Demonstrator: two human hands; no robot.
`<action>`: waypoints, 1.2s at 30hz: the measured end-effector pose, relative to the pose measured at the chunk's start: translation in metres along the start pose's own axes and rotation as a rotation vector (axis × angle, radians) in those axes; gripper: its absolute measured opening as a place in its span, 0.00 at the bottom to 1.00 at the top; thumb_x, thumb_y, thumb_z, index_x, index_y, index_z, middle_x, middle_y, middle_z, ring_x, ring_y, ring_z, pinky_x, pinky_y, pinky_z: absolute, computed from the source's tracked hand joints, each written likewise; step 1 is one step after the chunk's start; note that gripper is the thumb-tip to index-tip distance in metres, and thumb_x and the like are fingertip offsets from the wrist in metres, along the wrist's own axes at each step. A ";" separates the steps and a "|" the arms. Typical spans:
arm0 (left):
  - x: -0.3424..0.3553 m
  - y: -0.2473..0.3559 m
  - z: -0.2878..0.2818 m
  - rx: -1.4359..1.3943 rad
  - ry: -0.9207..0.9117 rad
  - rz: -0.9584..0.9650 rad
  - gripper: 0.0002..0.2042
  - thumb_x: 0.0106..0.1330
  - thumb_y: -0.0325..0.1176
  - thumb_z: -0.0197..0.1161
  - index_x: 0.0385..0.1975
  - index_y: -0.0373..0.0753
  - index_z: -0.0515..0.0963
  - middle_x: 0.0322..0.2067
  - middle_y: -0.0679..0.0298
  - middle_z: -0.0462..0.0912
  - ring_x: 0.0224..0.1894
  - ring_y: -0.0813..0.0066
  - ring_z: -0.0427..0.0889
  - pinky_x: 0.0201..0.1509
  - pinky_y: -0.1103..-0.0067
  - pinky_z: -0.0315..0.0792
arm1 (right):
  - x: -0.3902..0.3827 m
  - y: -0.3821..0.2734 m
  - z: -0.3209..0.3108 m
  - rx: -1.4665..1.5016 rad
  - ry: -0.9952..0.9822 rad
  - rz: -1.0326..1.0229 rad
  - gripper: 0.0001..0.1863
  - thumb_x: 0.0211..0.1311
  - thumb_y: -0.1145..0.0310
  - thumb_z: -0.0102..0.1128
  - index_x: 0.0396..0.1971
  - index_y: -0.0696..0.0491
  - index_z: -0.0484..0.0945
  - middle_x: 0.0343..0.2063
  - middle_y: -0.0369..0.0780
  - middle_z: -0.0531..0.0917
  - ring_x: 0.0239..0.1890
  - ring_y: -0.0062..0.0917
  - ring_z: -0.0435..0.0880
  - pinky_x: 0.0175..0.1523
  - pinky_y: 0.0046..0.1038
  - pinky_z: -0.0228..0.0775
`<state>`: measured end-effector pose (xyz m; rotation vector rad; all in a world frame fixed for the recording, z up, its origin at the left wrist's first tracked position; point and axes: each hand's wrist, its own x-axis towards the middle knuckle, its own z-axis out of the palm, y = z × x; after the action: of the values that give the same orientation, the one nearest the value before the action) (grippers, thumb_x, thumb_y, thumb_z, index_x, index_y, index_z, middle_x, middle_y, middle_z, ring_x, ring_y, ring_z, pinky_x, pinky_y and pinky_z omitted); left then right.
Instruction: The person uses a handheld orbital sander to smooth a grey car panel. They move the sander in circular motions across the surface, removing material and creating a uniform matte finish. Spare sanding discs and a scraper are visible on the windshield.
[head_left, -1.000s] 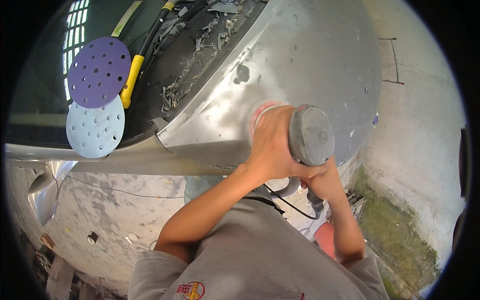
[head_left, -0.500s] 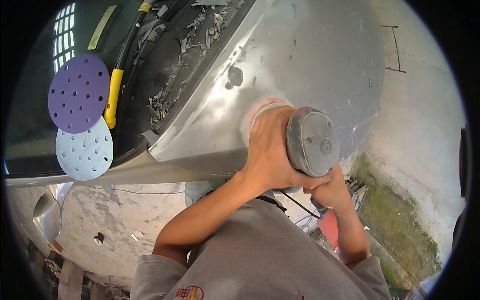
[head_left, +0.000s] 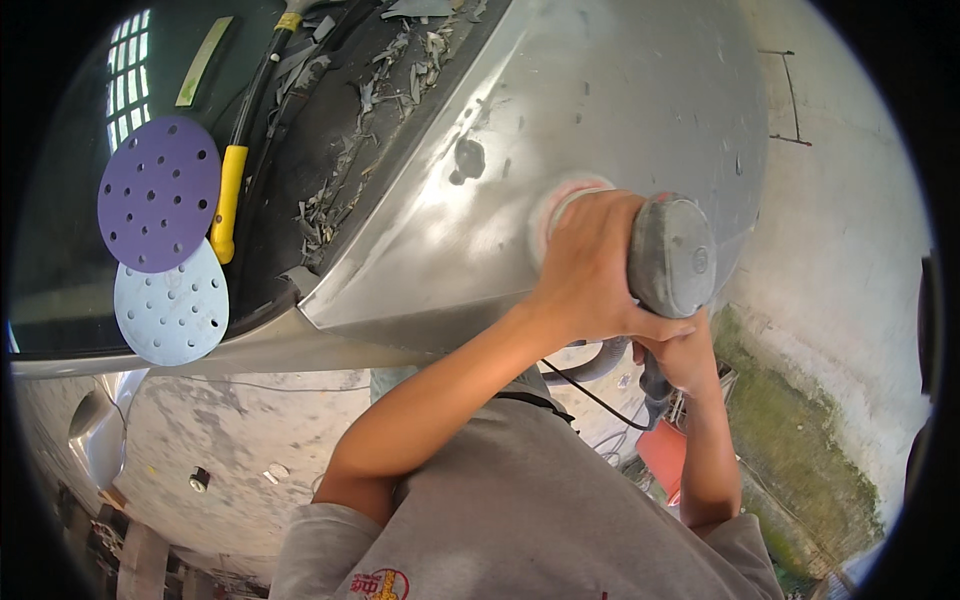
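Both hands hold a grey electric disc sander against the car's bare silver-grey hood. My left hand wraps over the sander's head, its thumb pointing right along the near side of the body. Behind and below, my right hand closes round the rear grip, where a hose and a black cable show; some of its fingers are hidden. A reddish blurred edge of the round pad shows past my left hand, on the metal. Dark patches mark the hood to the left.
On the windshield lie a purple perforated sanding disc and a pale blue one, beside a yellow-handled tool. Grey scraps litter the black cowl. A wall stands right; a side mirror juts lower left.
The sander and both hands have shifted to the right and slightly farther across the hood. The sander's body has turned a little. Both hands keep their hold.
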<state>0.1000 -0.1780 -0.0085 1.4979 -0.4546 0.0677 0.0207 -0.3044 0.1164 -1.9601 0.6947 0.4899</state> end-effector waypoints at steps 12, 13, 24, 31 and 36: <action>-0.041 0.034 -0.038 0.073 0.034 -0.085 0.53 0.31 0.57 0.92 0.61 0.36 0.77 0.55 0.54 0.81 0.59 0.49 0.81 0.67 0.56 0.71 | -0.027 -0.001 0.021 -0.048 -0.082 -0.004 0.20 0.55 0.80 0.71 0.50 0.63 0.83 0.44 0.44 0.90 0.50 0.27 0.87 0.57 0.30 0.79; -0.035 0.032 -0.031 0.049 0.049 -0.074 0.53 0.31 0.56 0.92 0.61 0.36 0.77 0.55 0.54 0.81 0.59 0.49 0.81 0.67 0.56 0.72 | -0.025 -0.002 0.017 -0.061 -0.073 0.039 0.19 0.56 0.80 0.70 0.50 0.63 0.83 0.44 0.43 0.90 0.50 0.28 0.87 0.57 0.30 0.79; -0.036 0.033 -0.035 0.042 0.012 -0.100 0.56 0.29 0.56 0.92 0.62 0.34 0.75 0.56 0.52 0.81 0.61 0.48 0.80 0.69 0.55 0.68 | -0.021 -0.004 0.015 -0.017 -0.156 0.162 0.23 0.54 0.83 0.66 0.53 0.62 0.83 0.40 0.41 0.89 0.47 0.23 0.83 0.56 0.29 0.78; -0.041 0.038 -0.027 0.037 0.047 -0.097 0.55 0.31 0.57 0.91 0.62 0.33 0.75 0.55 0.52 0.81 0.61 0.49 0.81 0.69 0.55 0.68 | -0.027 0.011 0.014 0.000 -0.089 -0.011 0.27 0.54 0.81 0.67 0.58 0.63 0.80 0.46 0.42 0.88 0.52 0.25 0.83 0.60 0.30 0.77; -0.025 0.020 -0.026 0.048 -0.028 -0.109 0.52 0.35 0.60 0.90 0.59 0.34 0.78 0.53 0.51 0.81 0.59 0.47 0.81 0.69 0.53 0.68 | -0.008 0.025 0.013 -0.180 0.044 0.069 0.31 0.54 0.80 0.71 0.61 0.66 0.75 0.47 0.48 0.89 0.47 0.31 0.88 0.53 0.35 0.82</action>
<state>0.0767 -0.1455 0.0023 1.5698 -0.3953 -0.0283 -0.0019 -0.2997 0.0986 -2.1262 0.7709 0.5695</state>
